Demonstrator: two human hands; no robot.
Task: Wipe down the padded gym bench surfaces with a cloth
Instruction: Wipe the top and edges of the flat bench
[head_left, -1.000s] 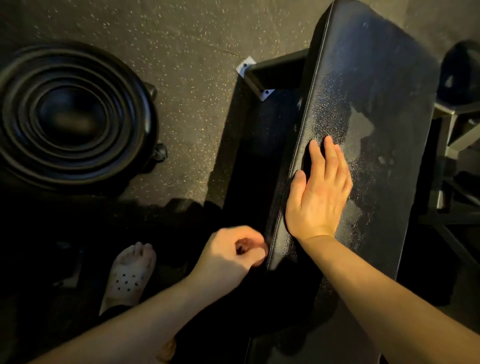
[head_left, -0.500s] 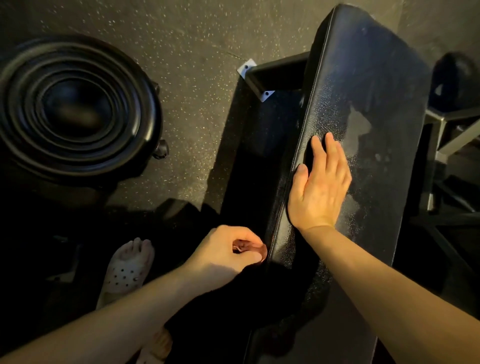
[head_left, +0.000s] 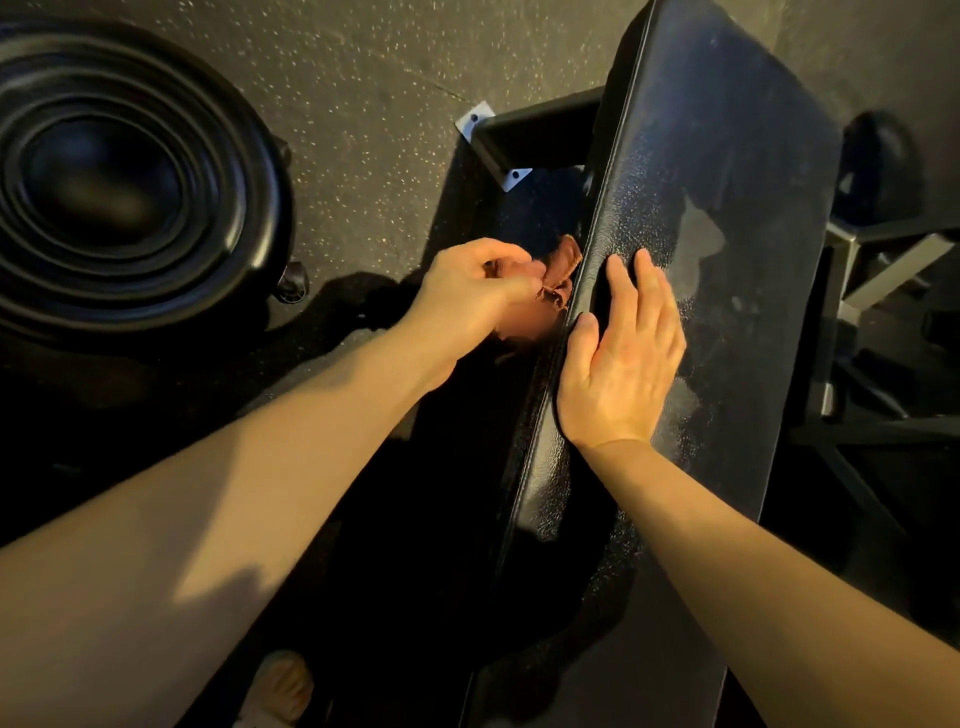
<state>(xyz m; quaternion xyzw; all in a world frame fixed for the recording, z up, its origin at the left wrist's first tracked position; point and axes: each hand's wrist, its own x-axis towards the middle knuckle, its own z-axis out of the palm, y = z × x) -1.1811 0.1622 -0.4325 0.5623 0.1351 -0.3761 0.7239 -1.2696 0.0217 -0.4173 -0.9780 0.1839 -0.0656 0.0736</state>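
Gym floor (head_left: 374, 119); cloth (head_left: 565, 261) pinched by left hand (head_left: 470, 293) fingers (head_left: 511, 291) (beside bench (head_left: 737, 171)).

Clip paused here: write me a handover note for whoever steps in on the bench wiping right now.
Left hand: grips the cloth, bunched against the left side edge of the bench.
Right hand: flat on the pad top, thumb over that edge, holding nothing.
Done: smeared patches on the top near the right hand, likely wiped.
Left: the side edge and the rest of the top; how much is clean, I cannot tell.
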